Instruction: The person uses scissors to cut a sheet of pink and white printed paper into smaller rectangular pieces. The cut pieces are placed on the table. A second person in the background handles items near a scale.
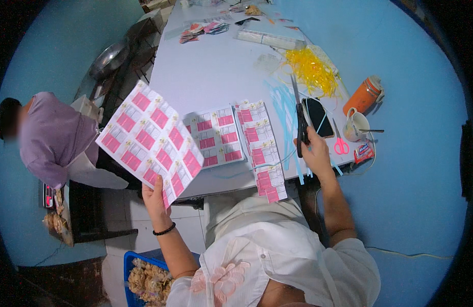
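My left hand (155, 199) grips the lower edge of a printed sheet of pink-and-white labels (152, 142), raised and tilted at the table's left edge. In my right hand (313, 151) is a pair of black-handled scissors (299, 111), blades pointing away from me, apart from the sheet. Between the hands lies a stack of similar label sheets (217, 136). Beside it, cut strips of labels (261, 149) overlap and hang over the near table edge. Light blue ribbons (284, 122) lie under and beside the scissors.
On the right are a smartphone (317, 117), pink scissors (341, 146), a mug (355, 126), an orange bottle (362, 96) and yellow ribbons (311, 71). A co-worker (60, 134) stands at left. A blue crate (128, 276) of bagged goods sits on the floor.
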Available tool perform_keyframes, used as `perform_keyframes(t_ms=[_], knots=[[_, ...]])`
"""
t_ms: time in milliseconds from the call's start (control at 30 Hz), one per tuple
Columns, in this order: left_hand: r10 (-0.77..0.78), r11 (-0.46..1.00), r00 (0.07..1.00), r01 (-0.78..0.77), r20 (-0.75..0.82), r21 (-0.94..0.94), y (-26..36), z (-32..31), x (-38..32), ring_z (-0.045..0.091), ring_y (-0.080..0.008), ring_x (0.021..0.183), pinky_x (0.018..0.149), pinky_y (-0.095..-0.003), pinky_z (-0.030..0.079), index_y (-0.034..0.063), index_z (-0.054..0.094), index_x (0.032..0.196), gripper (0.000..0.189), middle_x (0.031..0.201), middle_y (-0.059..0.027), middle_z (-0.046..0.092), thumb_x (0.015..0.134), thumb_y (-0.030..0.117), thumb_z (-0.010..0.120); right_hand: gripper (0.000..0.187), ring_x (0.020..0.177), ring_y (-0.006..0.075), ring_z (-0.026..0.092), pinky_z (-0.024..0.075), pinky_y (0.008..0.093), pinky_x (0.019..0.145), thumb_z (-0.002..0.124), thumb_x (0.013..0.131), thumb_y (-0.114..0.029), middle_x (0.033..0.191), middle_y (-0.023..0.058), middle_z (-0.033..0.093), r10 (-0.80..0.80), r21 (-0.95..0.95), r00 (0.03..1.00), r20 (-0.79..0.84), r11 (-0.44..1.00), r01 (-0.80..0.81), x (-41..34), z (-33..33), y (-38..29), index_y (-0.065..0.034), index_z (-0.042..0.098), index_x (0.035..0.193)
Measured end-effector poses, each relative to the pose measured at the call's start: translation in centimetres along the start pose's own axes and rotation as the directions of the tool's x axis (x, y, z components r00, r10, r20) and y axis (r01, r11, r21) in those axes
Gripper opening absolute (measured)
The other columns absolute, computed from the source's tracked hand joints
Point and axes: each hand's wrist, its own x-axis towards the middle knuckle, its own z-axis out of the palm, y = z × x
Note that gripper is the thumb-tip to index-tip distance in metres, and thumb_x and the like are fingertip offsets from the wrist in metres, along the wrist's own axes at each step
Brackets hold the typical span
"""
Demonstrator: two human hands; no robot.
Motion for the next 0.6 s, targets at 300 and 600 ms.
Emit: perform_keyframes(t_ms=[300,600], knots=[[0.0,0.998,1.0,0.002,-0.031,0.06,0.5,-1.5,-0.8,0.058,-0.0186,0.104,0.087,-0.031,0.047,-0.0051,0.042,0.128,0.04,0.122,-0.0132,0.056,0.092,0.006,0.055,0.034,0.083,0.0344,0.057,0.045,0.0435,0.069,0.071,0.067,-0.016,0.089,0.016,0.06,0.024,-0.185,0.934,0.355,0.982,0.045,-3.6,5.2,-2.3,-0.0075,0.056,0.097],[0.076,0.99,0.989,-0.06,-0.126,0.124,-0.7,-2.0,-0.8,0.057,-0.0203,0.105,0.089,-0.0316,0.046,-0.0067,0.04,0.129,0.041,0.122,-0.0147,0.055,0.091,0.004,0.054,0.037,0.074,0.0314,0.06,0.0472,0.0404,0.065,0.073,0.065,-0.01,0.081,0.0128,0.061,0.095,-0.12,0.988,0.12,0.989,-0.081,-0.9,5.9,3.3,-0.0107,0.059,0.099]])
